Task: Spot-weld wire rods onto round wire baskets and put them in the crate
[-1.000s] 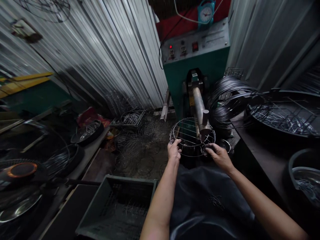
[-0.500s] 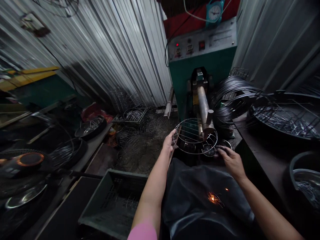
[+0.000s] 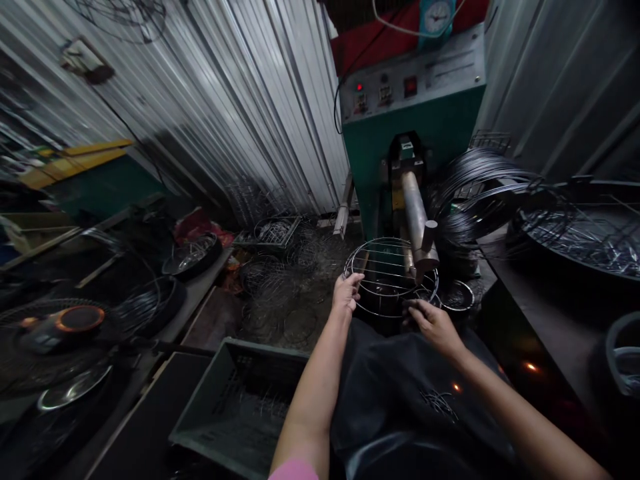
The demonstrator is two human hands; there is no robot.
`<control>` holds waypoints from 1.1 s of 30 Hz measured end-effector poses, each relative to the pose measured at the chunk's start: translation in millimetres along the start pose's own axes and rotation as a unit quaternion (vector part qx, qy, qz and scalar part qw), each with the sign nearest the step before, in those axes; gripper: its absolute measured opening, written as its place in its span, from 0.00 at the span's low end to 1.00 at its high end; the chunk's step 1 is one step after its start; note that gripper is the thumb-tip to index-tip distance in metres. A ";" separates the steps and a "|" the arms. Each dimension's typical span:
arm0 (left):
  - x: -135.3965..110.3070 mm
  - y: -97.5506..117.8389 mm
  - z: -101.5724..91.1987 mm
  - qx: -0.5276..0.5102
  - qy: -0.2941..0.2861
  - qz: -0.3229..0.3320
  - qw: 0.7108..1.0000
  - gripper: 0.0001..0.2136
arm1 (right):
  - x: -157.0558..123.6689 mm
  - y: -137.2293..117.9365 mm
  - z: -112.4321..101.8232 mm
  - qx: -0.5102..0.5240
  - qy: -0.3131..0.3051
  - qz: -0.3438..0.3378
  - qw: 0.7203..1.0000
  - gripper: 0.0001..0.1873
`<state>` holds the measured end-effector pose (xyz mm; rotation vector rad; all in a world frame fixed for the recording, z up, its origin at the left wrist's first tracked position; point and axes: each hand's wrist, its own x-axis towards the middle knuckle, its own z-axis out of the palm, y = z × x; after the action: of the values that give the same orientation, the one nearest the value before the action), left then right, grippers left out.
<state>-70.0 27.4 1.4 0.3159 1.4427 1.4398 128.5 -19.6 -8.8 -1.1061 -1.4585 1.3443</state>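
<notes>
Your left hand (image 3: 346,293), gripping round wire rack (image 3: 383,294); your right hand (image 3: 433,325), near its rim, grip unclear; crate (image 3: 207,403), holding thin wires (image 3: 263,404); black pan (image 3: 554,265), holding metal pieces (image 3: 595,245)

Contents counted about the green machine (image 3: 367,160): in front of it, my two hands, left (image 3: 346,293) and right (image 3: 434,323), with one round wire rack (image 3: 387,274). On its panel, one lit red lamp (image 3: 359,87) and one red switch (image 3: 411,86); above the panel, one blue-cased dial (image 3: 438,17). To its right, one wire coil (image 3: 483,170) and, farther right, one broad black pan (image 3: 555,263) of wire pieces, too many for me to count. To its left and nearer me, one plastic crate (image 3: 215,393); nearer me and rightward, at least two glowing sparks (image 3: 530,367).
</notes>
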 end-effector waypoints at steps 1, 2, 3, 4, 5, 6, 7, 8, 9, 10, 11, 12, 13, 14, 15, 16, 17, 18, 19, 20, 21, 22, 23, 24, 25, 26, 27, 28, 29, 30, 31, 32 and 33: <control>-2.9 -1.4 0.7 -0.008 -0.003 0.009 1.000 0.19 | 1.2 0.4 -0.7 -0.002 0.004 0.005 1.000 0.21; -5.2 -3.0 2.1 -0.015 -0.011 0.018 1.000 0.20 | 1.5 0.2 -2.4 0.000 0.009 0.010 1.000 0.20; -7.1 -4.7 4.0 -0.022 -0.019 0.024 0.999 0.21 | 1.2 -0.6 -4.7 0.004 0.016 0.014 1.000 0.20; -8.7 -6.6 6.3 -0.026 -0.019 0.025 0.999 0.21 | 0.6 -1.7 -7.1 0.009 0.024 0.016 1.000 0.19; -10.0 -8.5 8.8 -0.030 -0.019 0.023 0.999 0.21 | -0.3 -2.8 -9.3 0.013 0.034 0.015 0.999 0.19; -11.3 -10.2 11.2 -0.032 -0.020 0.024 0.999 0.21 | -1.1 -3.7 -11.3 0.014 0.046 0.010 0.999 0.19; -12.4 -11.8 13.5 -0.033 -0.023 0.027 0.999 0.21 | -1.8 -4.1 -12.8 0.013 0.055 0.005 0.998 0.20; -13.5 -13.0 15.6 -0.031 -0.025 0.032 0.999 0.21 | -2.4 -4.0 -13.9 0.011 0.062 0.001 0.998 0.20; -14.6 -14.0 17.2 -0.027 -0.027 0.036 0.999 0.21 | -2.7 -3.4 -14.8 0.009 0.066 -0.002 0.998 0.21; -15.5 -14.6 18.5 -0.023 -0.027 0.039 0.999 0.21 | -2.9 -2.3 -15.4 0.008 0.068 -0.003 0.998 0.22; -16.3 -15.0 19.4 -0.019 -0.025 0.039 0.999 0.21 | -3.1 -0.9 -16.0 0.007 0.069 -0.004 0.998 0.23; -17.0 -15.1 19.9 -0.017 -0.020 0.038 0.999 0.20 | -3.1 0.6 -16.5 0.008 0.069 -0.004 0.998 0.23; -17.4 -14.9 20.2 -0.016 -0.016 0.037 0.999 0.20 | -3.1 2.0 -17.0 0.009 0.070 -0.004 0.997 0.24; -17.7 -14.5 20.3 -0.016 -0.015 0.037 0.999 0.20 | -3.0 3.2 -17.6 0.011 0.072 -0.006 0.997 0.23; -17.8 -14.0 20.3 -0.017 -0.016 0.040 0.999 0.19 | -2.8 4.2 -18.1 0.011 0.074 -0.009 0.997 0.23; -17.5 -13.5 20.3 -0.019 -0.020 0.043 0.999 0.19 | -2.5 5.0 -18.8 0.011 0.073 -0.012 0.997 0.22; -17.0 -13.1 20.4 -0.022 -0.022 0.044 0.999 0.19 | -2.0 5.6 -19.4 0.009 0.071 -0.015 0.997 0.21; -16.3 -12.8 20.6 -0.024 -0.020 0.043 0.999 0.19 | -1.2 6.1 -20.2 0.005 0.068 -0.018 0.998 0.20; -15.3 -12.7 21.1 -0.025 -0.014 0.039 0.999 0.19 | -0.3 6.6 -21.1 0.002 0.065 -0.022 0.998 0.20; -14.2 -12.8 21.9 -0.025 -0.006 0.035 0.999 0.19 | 0.9 7.0 -22.1 -0.002 0.061 -0.026 0.998 0.20; -13.0 -13.1 22.8 -0.023 0.001 0.030 0.999 0.18 | 2.2 7.6 -23.3 -0.006 0.059 -0.030 0.998 0.20; -11.9 -13.4 23.8 -0.022 0.004 0.027 0.999 0.18 | 3.7 8.1 -24.7 -0.008 0.056 -0.032 0.998 0.20; -10.9 -13.7 25.0 -0.021 0.003 0.025 0.999 0.17 | 5.3 8.6 -26.1 -0.010 0.053 -0.032 0.998 0.21; -10.0 -13.9 26.2 -0.021 0.000 0.024 0.999 0.17 | 6.8 9.1 -27.6 -0.010 0.049 -0.032 0.998 0.21; -9.4 -13.8 27.3 -0.021 -0.002 0.024 0.999 0.17 | 8.3 9.6 -29.1 -0.009 0.047 -0.030 0.998 0.22; -8.8 -13.6 28.4 -0.020 -0.004 0.024 1.000 0.17 | 9.7 9.9 -30.6 -0.007 0.044 -0.028 0.999 0.22; -8.5 -13.2 29.3 -0.017 -0.003 0.022 1.000 0.17 | 11.0 10.2 -31.9 -0.005 0.043 -0.025 0.999 0.23; -8.2 -12.7 30.1 -0.014 0.001 0.020 1.000 0.17 | 12.2 10.4 -33.1 -0.003 0.041 -0.023 0.999 0.23; -8.1 -12.2 30.9 -0.010 0.006 0.018 1.000 0.17 | 13.4 10.4 -33.9 -0.002 0.040 -0.022 0.999 0.23; -8.0 -11.8 31.5 -0.007 0.011 0.015 1.000 0.17 | 14.6 10.2 -34.4 -0.003 0.037 -0.020 0.999 0.23; -8.1 -11.7 32.1 -0.005 0.017 0.013 1.000 0.17 | 15.8 9.6 -34.4 -0.008 0.034 -0.019 0.999 0.22; -8.3 -12.0 32.7 -0.002 0.021 0.010 1.000 0.16 | 16.8 8.5 -34.0 -0.014 0.033 -0.019 0.999 0.22; -8.6 -12.4 33.1 0.001 0.024 0.008 1.000 0.16 | 17.7 7.0 -33.1 -0.022 0.032 -0.019 0.999 0.22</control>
<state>-34.9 37.0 2.9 0.2951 1.4840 1.4674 156.4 6.1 -13.2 -1.1331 -1.4622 1.2446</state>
